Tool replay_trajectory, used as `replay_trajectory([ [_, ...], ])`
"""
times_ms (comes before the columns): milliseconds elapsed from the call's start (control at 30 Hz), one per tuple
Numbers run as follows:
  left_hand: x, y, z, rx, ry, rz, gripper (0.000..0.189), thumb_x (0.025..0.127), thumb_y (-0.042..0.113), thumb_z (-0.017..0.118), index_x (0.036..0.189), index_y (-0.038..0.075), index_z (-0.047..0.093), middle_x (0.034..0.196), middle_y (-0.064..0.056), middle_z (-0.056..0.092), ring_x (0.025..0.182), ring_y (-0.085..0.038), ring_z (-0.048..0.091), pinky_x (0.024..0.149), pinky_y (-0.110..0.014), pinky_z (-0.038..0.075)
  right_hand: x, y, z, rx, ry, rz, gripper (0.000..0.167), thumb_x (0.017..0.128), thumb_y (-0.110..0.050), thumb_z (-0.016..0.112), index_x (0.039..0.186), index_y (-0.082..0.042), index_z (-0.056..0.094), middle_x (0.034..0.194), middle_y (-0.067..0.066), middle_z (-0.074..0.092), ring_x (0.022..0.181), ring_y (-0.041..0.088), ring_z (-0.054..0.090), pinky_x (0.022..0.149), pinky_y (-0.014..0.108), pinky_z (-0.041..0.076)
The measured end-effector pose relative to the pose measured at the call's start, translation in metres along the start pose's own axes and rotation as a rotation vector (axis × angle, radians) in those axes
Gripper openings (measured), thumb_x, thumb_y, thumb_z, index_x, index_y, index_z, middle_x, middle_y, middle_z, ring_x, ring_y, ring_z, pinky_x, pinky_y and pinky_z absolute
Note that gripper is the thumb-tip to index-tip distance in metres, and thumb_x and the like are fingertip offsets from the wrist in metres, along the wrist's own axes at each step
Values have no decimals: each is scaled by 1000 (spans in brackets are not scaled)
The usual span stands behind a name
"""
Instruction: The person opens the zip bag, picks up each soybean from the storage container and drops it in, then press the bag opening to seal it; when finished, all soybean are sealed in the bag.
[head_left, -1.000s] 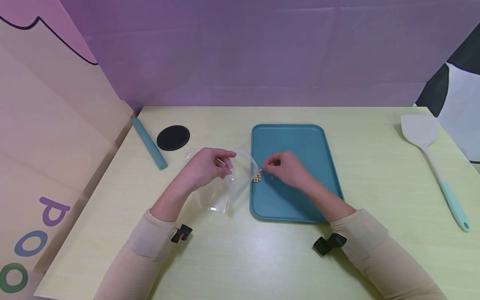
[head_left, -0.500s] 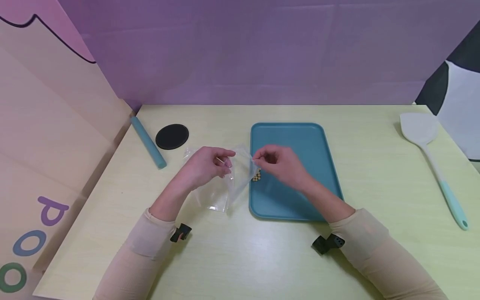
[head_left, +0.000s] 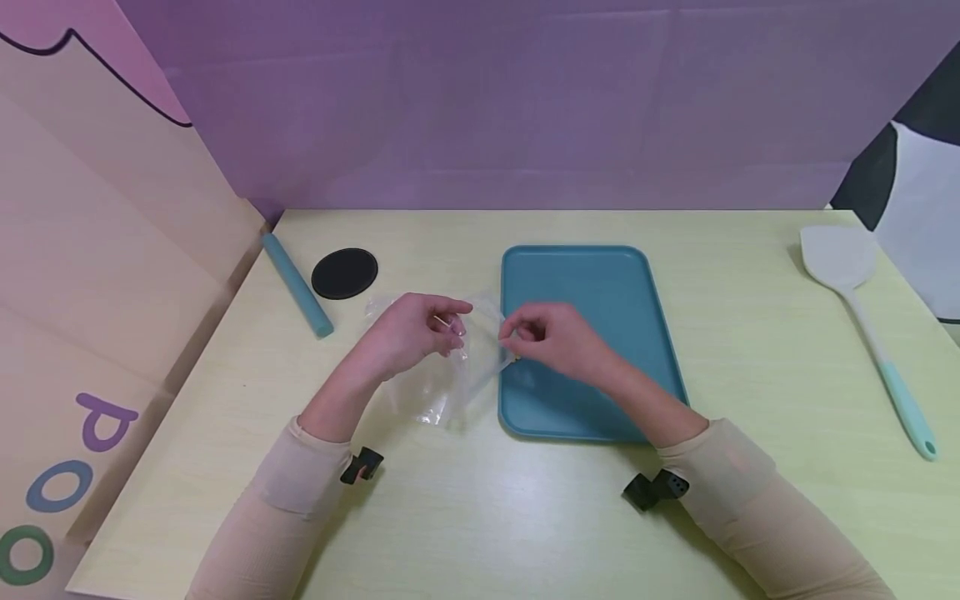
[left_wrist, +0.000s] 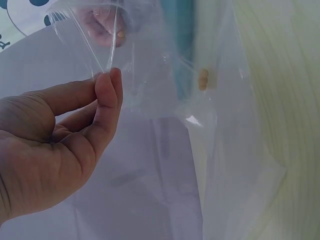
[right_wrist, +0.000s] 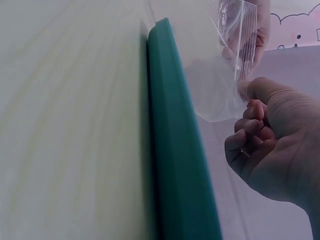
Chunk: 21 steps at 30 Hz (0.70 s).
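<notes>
Our left hand [head_left: 408, 337] pinches the bag [head_left: 431, 400], which hangs between our hands; should that pinch slacken, the thin film could slip and sag. The beans [left_wrist: 202, 80] show through it beside the tray [head_left: 592, 275]; a sharp tug might scatter them. Our right hand's [head_left: 558, 337] fingertips meet at the bag's edge; we can't tell whether they pinch film or a droppable bean.

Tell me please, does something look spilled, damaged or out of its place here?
Nothing stands out as damaged or clearly spilled. The clear bag is wrinkled, but that looks ordinary for thin plastic. Small tan pieces show through it; I cannot tell whether they lie inside or behind it.
</notes>
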<state>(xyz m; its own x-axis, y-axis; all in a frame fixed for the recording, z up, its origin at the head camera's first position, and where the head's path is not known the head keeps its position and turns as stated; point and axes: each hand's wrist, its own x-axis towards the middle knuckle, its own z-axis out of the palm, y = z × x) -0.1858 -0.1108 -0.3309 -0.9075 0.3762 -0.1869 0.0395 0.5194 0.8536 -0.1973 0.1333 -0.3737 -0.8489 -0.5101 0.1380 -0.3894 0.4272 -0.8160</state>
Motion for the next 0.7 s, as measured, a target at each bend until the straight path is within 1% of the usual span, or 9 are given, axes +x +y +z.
replay_trajectory([
  [167,0,0,0,13,5,2,46,93,-1,69,138,4,61,98,-9,66,85,-23,67,89,-48,56,1,0,0,-5,-18,26,6,92,-12,76,97,-10,76,72,2,54,66,21,50,55,27,40],
  [300,0,0,0,15,8,-1,46,93,-1,69,138,4,62,97,-9,67,84,-23,67,89,-48,56,1,0,0,13,-15,46,10,94,-16,74,101,-9,75,75,6,59,68,23,52,57,28,42],
  [367,0,0,-1,20,10,-1,47,93,-2,69,138,4,61,97,-9,67,84,-22,67,89,-48,56,1,2,0,34,9,58,14,97,-18,70,105,-7,73,80,9,61,71,23,53,59,29,43],
  [433,0,0,-1,22,13,-4,47,93,-3,69,139,3,61,96,-9,67,84,-22,66,89,-48,56,2,4,-1,63,53,75,17,100,-20,66,108,-6,70,84,13,62,74,24,53,61,30,44],
  [500,0,0,-1,27,15,-5,47,93,-4,68,139,2,60,96,-9,67,84,-22,66,89,-48,56,2,5,-2,75,102,95,18,102,-21,64,109,-5,68,87,13,60,75,24,52,63,31,44],
  [600,0,0,-1,32,21,-12,47,93,-3,68,139,4,61,97,-8,67,85,-22,66,88,-47,56,2,7,-4,49,147,125,14,102,-17,63,105,-5,68,85,11,59,75,25,51,63,32,43],
  [700,-1,0,-1,33,26,-24,47,93,-2,69,139,6,61,98,-8,67,86,-22,65,88,-46,57,3,10,-5,-33,117,155,12,99,-14,65,100,-4,71,85,6,63,76,23,53,64,32,45],
])
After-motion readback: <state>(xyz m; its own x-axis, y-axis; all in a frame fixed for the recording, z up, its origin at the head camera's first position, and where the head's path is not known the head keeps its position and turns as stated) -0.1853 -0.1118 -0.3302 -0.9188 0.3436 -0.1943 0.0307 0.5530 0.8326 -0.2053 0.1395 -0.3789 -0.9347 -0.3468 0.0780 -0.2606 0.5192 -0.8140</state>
